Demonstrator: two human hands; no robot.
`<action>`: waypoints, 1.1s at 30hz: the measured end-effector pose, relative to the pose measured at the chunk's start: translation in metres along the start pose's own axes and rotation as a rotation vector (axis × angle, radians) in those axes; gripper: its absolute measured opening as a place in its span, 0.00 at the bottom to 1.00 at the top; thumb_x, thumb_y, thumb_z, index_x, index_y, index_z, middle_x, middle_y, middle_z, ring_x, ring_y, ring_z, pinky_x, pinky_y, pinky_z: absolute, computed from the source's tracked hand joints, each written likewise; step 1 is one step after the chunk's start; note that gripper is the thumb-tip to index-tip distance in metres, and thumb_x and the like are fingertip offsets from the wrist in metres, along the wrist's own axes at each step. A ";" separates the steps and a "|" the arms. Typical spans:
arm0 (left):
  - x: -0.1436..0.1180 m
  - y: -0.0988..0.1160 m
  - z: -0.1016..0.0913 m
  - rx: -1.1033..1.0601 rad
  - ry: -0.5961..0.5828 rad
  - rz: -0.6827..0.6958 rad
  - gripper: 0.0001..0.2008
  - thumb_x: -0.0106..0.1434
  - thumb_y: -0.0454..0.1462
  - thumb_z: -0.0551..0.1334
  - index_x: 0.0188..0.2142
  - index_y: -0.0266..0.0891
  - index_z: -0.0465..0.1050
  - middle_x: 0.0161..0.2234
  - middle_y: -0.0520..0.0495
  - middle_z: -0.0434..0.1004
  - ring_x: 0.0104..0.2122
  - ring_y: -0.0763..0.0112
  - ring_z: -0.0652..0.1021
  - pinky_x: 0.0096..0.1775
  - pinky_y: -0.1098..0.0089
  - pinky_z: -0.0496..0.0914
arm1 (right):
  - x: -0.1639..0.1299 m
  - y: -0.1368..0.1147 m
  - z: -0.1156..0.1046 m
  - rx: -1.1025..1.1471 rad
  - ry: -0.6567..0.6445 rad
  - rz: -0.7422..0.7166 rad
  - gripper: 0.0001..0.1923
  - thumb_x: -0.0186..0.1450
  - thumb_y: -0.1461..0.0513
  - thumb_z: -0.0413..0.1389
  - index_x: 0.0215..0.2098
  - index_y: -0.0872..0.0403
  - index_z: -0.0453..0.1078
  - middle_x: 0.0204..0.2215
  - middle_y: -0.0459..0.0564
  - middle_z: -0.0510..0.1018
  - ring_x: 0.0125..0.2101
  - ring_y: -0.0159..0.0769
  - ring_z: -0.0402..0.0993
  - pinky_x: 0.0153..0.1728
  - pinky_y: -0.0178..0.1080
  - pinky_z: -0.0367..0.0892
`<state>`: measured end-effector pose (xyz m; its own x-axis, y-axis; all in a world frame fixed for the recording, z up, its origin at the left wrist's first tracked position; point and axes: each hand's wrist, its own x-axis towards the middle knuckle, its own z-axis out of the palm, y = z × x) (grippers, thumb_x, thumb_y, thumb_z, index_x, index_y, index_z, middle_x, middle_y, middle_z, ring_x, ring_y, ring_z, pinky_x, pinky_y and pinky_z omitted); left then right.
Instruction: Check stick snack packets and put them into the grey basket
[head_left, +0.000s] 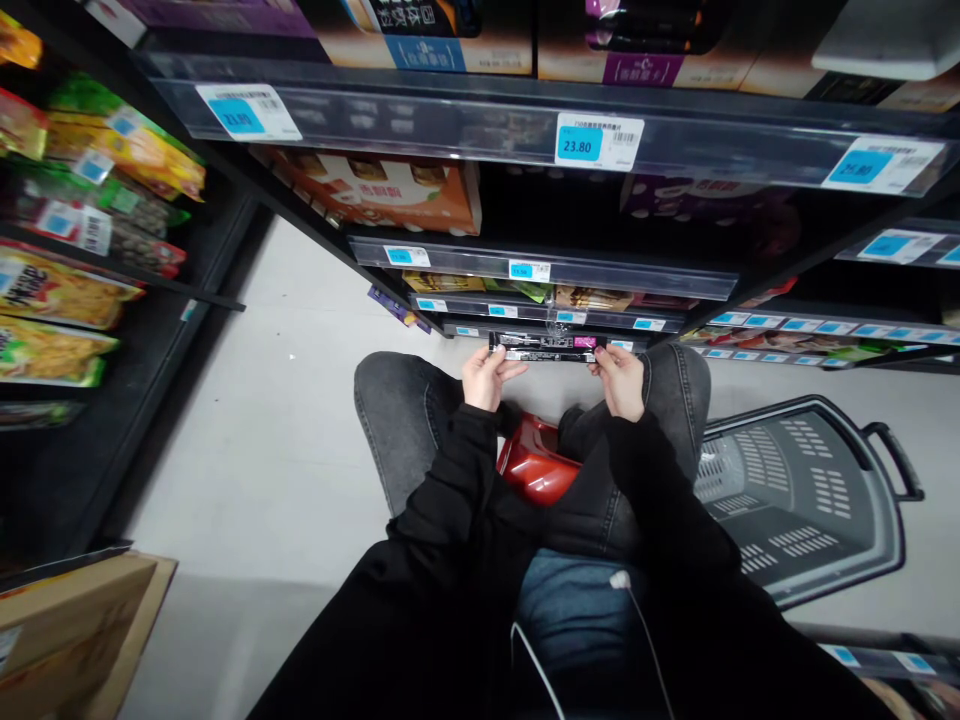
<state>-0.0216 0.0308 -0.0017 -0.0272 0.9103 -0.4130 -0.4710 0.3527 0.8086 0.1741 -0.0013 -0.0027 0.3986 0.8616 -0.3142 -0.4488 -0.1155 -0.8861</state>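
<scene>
A long, narrow black packet (546,347) with white print and a pink patch is stretched level between my two hands, in front of the lowest shelves. My left hand (486,378) pinches its left end, thumb on top. At the other end, my right hand (619,382) grips it between thumb and fingers. What the packet contains cannot be seen. Below it, between my bent knees, is a glossy red object (538,460), partly covered by my legs.
Shelves with price tags (600,143) rise right in front of me. A grey shopping basket (802,490) stands on the floor at my right. Bagged snacks (52,290) fill a rack on the left, and a cardboard box (82,635) sits at the lower left.
</scene>
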 end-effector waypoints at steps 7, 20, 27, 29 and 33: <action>0.000 0.000 -0.001 0.020 -0.038 -0.041 0.11 0.51 0.40 0.64 0.29 0.32 0.70 0.25 0.45 0.77 0.29 0.64 0.79 0.39 0.58 0.73 | 0.003 -0.003 -0.001 0.016 0.032 0.007 0.12 0.45 0.58 0.63 0.24 0.56 0.69 0.18 0.40 0.70 0.17 0.24 0.66 0.20 0.31 0.60; -0.004 0.009 -0.002 0.110 -0.151 0.093 0.15 0.41 0.37 0.70 0.30 0.33 0.74 0.28 0.46 0.77 0.32 0.64 0.78 0.41 0.56 0.72 | 0.005 -0.013 -0.010 -0.107 -0.129 -0.106 0.10 0.49 0.59 0.61 0.30 0.51 0.70 0.26 0.44 0.73 0.28 0.29 0.70 0.34 0.38 0.67; -0.015 0.012 0.000 0.532 -0.233 0.180 0.16 0.40 0.33 0.70 0.33 0.36 0.77 0.31 0.45 0.78 0.31 0.65 0.78 0.42 0.65 0.71 | 0.004 -0.016 -0.012 -0.128 -0.215 -0.094 0.14 0.45 0.62 0.64 0.29 0.52 0.67 0.27 0.43 0.72 0.30 0.29 0.69 0.35 0.36 0.68; -0.016 0.011 0.002 0.558 -0.264 0.117 0.16 0.41 0.35 0.69 0.33 0.35 0.77 0.29 0.46 0.78 0.26 0.67 0.78 0.37 0.65 0.73 | 0.002 -0.016 -0.010 -0.123 -0.233 -0.048 0.16 0.45 0.62 0.64 0.30 0.52 0.65 0.27 0.41 0.71 0.27 0.27 0.68 0.32 0.35 0.69; -0.014 0.006 0.004 0.468 -0.244 -0.016 0.17 0.39 0.36 0.70 0.31 0.33 0.76 0.26 0.47 0.77 0.22 0.67 0.77 0.30 0.65 0.75 | 0.001 -0.012 -0.008 -0.117 -0.244 0.022 0.20 0.45 0.61 0.64 0.32 0.51 0.61 0.27 0.40 0.71 0.26 0.28 0.69 0.29 0.37 0.71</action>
<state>-0.0202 0.0211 0.0109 0.2092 0.9082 -0.3626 -0.0240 0.3754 0.9265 0.1865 -0.0028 0.0045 0.1792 0.9501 -0.2553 -0.3538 -0.1799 -0.9179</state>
